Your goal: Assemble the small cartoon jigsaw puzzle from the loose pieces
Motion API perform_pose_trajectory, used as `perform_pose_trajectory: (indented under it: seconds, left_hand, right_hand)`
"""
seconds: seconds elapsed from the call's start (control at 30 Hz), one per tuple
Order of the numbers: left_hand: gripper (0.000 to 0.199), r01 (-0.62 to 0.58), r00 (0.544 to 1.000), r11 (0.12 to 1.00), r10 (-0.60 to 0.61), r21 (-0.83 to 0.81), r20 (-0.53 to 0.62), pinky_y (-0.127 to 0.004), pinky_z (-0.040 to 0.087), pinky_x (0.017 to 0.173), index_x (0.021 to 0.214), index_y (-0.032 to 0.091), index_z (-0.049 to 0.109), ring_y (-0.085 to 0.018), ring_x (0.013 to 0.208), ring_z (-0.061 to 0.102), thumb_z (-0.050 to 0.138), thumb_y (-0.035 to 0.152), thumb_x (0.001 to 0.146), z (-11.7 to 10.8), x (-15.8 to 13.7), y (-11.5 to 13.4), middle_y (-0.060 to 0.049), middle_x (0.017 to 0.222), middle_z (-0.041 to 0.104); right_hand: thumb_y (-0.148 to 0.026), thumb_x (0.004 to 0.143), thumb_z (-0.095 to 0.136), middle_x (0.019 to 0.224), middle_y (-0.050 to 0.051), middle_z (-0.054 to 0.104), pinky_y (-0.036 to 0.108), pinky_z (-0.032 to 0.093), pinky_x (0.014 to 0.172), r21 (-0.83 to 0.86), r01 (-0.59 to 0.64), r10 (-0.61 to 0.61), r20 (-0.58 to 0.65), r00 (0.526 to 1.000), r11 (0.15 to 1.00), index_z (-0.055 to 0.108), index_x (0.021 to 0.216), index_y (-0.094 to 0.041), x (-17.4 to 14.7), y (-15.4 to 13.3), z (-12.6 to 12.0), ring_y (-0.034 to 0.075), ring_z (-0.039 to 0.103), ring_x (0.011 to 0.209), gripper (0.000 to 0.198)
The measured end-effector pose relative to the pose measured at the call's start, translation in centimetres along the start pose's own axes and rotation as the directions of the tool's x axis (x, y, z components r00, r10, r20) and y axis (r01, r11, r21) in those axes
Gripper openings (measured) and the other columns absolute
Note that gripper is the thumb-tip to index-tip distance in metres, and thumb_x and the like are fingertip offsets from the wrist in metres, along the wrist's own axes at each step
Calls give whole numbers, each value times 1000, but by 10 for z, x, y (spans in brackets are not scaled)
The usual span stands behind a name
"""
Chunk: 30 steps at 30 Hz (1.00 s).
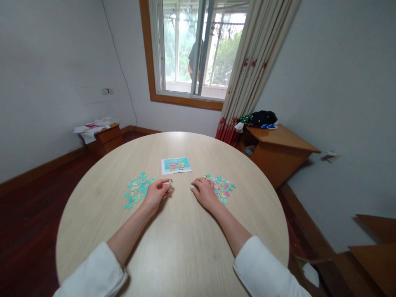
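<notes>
My left hand [157,192] is closed in a pinch on a small puzzle piece [170,182], just above the round table. Beside that hand, to its left, lies a loose pile of mostly turquoise puzzle pieces [135,189]. My right hand [204,191] is palm down at the left edge of a second pile of puzzle pieces [223,187], which mixes turquoise, pink and yellow. A small greenish piece [192,186] shows between its thumb and fingertips. The hand covers part of that pile. Beyond both hands lies a picture card [177,165] with pink and yellow cartoon figures.
The round wooden table [176,255] fills the foreground. A wooden desk [278,142] with dark cloth [262,118] on it stands at the back right, near a curtain [247,66]. A small cabinet [109,138] is at the back left. A person [194,60] shows through the window.
</notes>
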<state>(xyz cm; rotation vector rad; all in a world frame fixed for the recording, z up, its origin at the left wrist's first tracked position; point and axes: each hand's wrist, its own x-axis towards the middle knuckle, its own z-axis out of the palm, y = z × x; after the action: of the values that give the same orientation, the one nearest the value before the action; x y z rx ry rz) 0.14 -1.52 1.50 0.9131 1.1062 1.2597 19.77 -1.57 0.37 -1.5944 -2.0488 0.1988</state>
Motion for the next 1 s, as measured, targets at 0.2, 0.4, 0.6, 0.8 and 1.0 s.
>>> perform_pose_trajectory:
  seconds: [0.2, 0.4, 0.6, 0.8, 1.0]
  left_hand:
    - [27, 38, 998, 997, -41, -72, -37, -22, 47, 55, 81, 11, 62, -9, 54, 58, 72, 21, 57, 1, -1, 3, -1, 63, 63]
    - [12, 102, 995, 980, -102, -170, 7, -25, 52, 61, 73, 12, 55, -10, 55, 61, 64, 13, 66, 3, -4, 8, -1, 62, 62]
    - [10, 167, 986, 970, -159, -179, 59, -28, 54, 61, 74, 14, 50, -13, 57, 65, 60, 11, 73, 2, -4, 9, -6, 69, 68]
    - [19, 182, 982, 971, -173, -156, 70, -28, 56, 63, 91, 11, 55, -13, 59, 66, 61, 7, 73, 2, -5, 4, -8, 72, 69]
    - [20, 213, 974, 962, -195, -169, 117, -33, 57, 77, 91, 8, 59, -15, 68, 68, 60, 2, 72, 3, -7, 3, -11, 79, 69]
  right_hand:
    - [-19, 82, 57, 104, 7, 64, 41, 20, 98, 7, 2, -2, 5, 1000, 1000, 64, 91, -18, 0, 1, 0, 18, 53, 104, 12]
    - [-18, 82, 55, 98, 5, 65, 40, 21, 96, 0, 18, -18, -21, 1000, 1000, 61, 85, -19, 0, 1, 1, 18, 55, 100, 7]
    - [-17, 82, 53, 96, 5, 65, 39, 23, 95, -4, 26, -26, -36, 999, 1000, 58, 83, -19, 0, 2, 3, 19, 56, 97, 5]
    - [-16, 80, 54, 92, 5, 65, 37, 26, 90, 20, 17, -17, -39, 999, 1000, 56, 85, -18, 0, -1, 1, 18, 56, 91, 6]
    - [-14, 79, 55, 77, 2, 65, 32, 35, 79, 68, 19, -18, -15, 1000, 997, 59, 81, -18, 0, -8, -6, 16, 57, 75, 6]
